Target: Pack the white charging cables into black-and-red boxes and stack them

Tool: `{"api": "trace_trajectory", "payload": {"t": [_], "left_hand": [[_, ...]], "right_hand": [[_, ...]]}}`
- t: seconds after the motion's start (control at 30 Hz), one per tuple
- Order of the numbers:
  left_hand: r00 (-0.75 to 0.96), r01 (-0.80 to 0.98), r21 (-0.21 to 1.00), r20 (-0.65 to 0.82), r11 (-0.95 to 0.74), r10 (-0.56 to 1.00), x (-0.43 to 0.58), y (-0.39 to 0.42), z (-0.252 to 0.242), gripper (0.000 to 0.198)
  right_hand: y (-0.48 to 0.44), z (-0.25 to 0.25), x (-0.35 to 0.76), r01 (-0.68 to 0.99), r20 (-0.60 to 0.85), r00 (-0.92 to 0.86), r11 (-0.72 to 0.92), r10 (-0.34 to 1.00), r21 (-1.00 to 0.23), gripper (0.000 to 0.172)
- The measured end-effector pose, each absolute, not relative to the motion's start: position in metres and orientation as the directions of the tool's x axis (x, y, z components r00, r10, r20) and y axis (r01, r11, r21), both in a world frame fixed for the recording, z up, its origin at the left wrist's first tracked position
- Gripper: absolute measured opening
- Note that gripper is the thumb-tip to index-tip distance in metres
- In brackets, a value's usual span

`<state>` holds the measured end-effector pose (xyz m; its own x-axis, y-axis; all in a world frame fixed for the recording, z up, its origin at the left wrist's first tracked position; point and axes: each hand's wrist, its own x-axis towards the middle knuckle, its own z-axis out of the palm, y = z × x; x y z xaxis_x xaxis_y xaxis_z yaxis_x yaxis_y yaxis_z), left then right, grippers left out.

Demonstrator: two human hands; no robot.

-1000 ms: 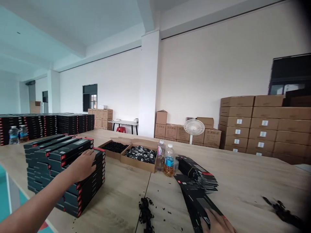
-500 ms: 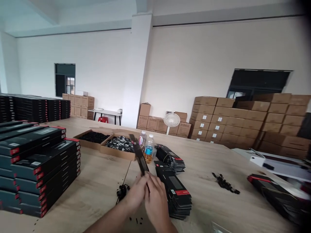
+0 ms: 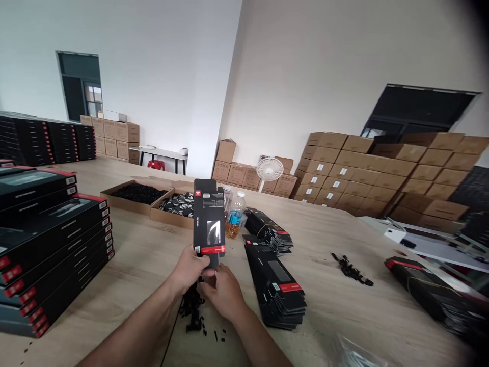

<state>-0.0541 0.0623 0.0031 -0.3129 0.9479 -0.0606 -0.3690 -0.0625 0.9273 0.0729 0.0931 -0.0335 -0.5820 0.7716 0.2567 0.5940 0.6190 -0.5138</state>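
A black box [image 3: 204,232] with a red band and a clear window stands upright before me, its top flap raised. My left hand [image 3: 189,268] is closed on its lower left edge, thumb on the near face. At the bottom end, my right hand [image 3: 224,291] has its fingers closed on the lower flap. Just under my hands lies a pile of small black parts [image 3: 193,306]. To the right is a stack of flattened black boxes [image 3: 273,283], with a banded bundle of flattened boxes [image 3: 267,229] behind it.
Stacked closed black boxes [image 3: 57,239] stand left. Behind are a carton of black parts [image 3: 106,200], a carton of dark flat pieces [image 3: 170,217] and a bottle [image 3: 234,219]. More black parts [image 3: 351,269] and another banded bundle [image 3: 428,293] lie right.
The box was flat and edge-on; now it is opened out with its windowed face toward me. My hands have moved apart, the left onto its side, the right to its bottom. The view has tipped slightly down.
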Motion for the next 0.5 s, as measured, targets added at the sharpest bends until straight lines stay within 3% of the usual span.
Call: {"api": "trace_trajectory", "payload": {"t": [0.1, 0.3, 0.5], "left_hand": [[-0.356, -0.380, 0.923, -0.089, -0.057, 0.930, -0.056, 0.065, 0.001, 0.024], [-0.424, -0.417, 0.905, -0.114, -0.082, 0.899, -0.060, 0.066, -0.005, 0.011], [-0.288, -0.384, 0.920, -0.044, -0.073, 0.957, -0.051, 0.059, -0.002, 0.026]], "right_hand": [[0.090, -0.031, 0.061, 0.671, 0.225, -0.586, 0.622, 0.778, -0.404, 0.017], [0.085, -0.028, 0.086, 0.715, 0.210, -0.550, 0.586, 0.808, -0.382, 0.021], [0.082, -0.021, 0.101, 0.739, 0.196, -0.533, 0.566, 0.823, -0.365, 0.013]]}}
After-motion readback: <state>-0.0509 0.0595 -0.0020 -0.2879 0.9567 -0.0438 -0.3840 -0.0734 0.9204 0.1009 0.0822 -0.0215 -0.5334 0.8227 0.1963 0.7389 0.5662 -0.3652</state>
